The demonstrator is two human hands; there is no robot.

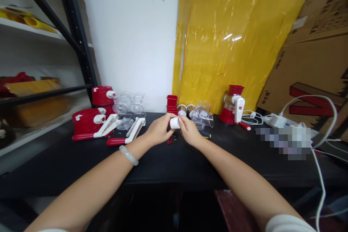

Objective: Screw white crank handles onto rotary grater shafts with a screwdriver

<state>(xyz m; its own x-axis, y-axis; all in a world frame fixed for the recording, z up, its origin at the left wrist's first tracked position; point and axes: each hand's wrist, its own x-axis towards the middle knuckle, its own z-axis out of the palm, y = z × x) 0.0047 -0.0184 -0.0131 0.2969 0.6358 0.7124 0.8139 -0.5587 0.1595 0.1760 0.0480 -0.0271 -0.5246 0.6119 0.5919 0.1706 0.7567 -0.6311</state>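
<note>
Between both hands, above the black table, is a small white cylindrical part (174,123) with a bit of red beside it. My left hand (159,129) is closed around its left side, and my right hand (189,131) pinches it from the right. Just below lie small red pieces and screws (170,140). Beyond the hands stand red rectangular hoppers (172,103), metal grater drums (191,108) and clear plastic housings (203,110). Left of my left hand rest white crank arms with red handles (135,130).
Red grinder bases (86,121) and clear hoppers (130,102) stand at the left. An assembled rotary grater (233,105) is at the right. White cables and a power strip (277,119) lie before large cardboard boxes (312,54). A black-framed shelf (73,18) borders the left side.
</note>
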